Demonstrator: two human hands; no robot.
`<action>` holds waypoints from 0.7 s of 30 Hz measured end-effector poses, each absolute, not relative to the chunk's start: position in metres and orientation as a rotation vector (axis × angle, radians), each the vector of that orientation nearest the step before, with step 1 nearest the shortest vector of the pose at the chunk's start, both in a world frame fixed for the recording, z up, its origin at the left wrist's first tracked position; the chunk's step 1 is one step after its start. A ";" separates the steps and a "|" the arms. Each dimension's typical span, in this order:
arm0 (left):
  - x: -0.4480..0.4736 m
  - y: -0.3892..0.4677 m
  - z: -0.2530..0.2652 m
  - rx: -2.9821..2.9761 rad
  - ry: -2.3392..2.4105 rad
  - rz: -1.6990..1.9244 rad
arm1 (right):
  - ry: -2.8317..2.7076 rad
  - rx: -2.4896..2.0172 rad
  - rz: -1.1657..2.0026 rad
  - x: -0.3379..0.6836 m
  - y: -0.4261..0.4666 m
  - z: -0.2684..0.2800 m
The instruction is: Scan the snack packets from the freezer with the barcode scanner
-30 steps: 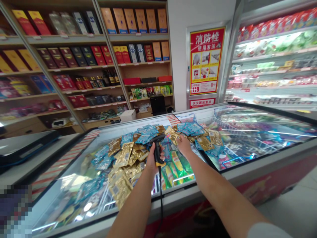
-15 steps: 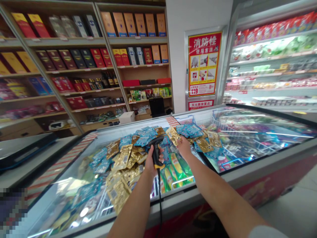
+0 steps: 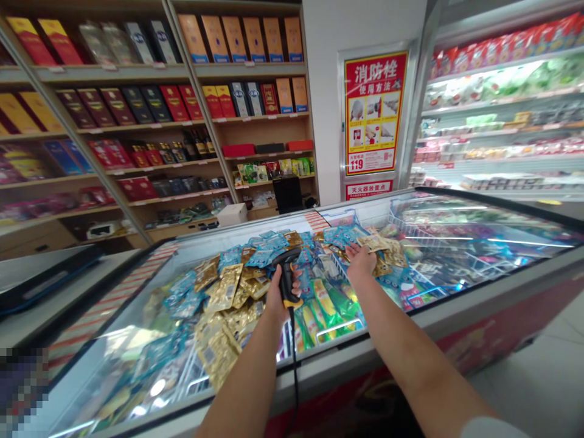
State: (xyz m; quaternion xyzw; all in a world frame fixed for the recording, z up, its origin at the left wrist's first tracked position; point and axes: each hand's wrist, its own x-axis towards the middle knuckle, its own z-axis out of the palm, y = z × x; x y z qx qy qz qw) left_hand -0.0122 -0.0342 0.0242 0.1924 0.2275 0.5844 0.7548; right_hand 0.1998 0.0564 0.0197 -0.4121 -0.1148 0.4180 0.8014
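A black and yellow barcode scanner (image 3: 287, 283) is gripped in my left hand (image 3: 275, 298), its cable hanging down past the front of the freezer. My right hand (image 3: 362, 264) is over the right-hand pile, fingers stretched out and apart. Just beyond its fingertips lies a gold packet (image 3: 375, 243) on other gold and blue packets; whether the fingers touch it I cannot tell. Blue packets (image 3: 267, 249) and gold packets (image 3: 227, 289) are heaped on the glass left of the scanner. Green and yellow corn-like packs (image 3: 325, 301) show between my two hands.
The chest freezer (image 3: 456, 304) stretches across in front of me, with wire baskets visible under its glass. Boxed goods fill the wooden shelves (image 3: 159, 125) behind it. A red fire-hydrant notice (image 3: 375, 112) hangs on the wall, and a lit display fridge (image 3: 502, 112) stands at right.
My right hand has moved right and let go of the gold packet, which now lies on the right-hand pile. My left hand keeps the scanner in nearly the same place.
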 end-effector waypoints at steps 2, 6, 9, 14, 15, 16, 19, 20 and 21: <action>-0.012 -0.034 0.025 0.422 0.505 1.275 | -0.205 -0.930 0.906 0.204 0.058 0.017; -0.012 -0.034 0.025 0.417 0.499 1.272 | -0.240 -1.010 0.901 0.207 0.060 0.014; -0.012 -0.034 0.025 0.412 0.484 1.273 | -0.219 -1.010 0.938 0.205 0.058 0.015; -0.013 -0.034 0.025 0.414 0.478 1.268 | -0.221 -0.990 0.982 0.203 0.054 0.019; -0.013 -0.034 0.025 0.418 0.482 1.268 | -0.238 -0.987 0.987 0.203 0.053 0.019; -0.012 -0.034 0.025 0.422 0.487 1.270 | -0.249 -0.981 0.994 0.202 0.053 0.019; -0.013 -0.034 0.025 0.431 0.494 1.278 | -0.277 -0.962 1.021 0.197 0.052 0.019; -0.013 -0.034 0.025 0.431 0.490 1.279 | -0.297 -0.960 1.025 0.195 0.052 0.020; -0.013 -0.034 0.025 0.430 0.482 1.278 | -0.323 -0.957 1.030 0.193 0.051 0.020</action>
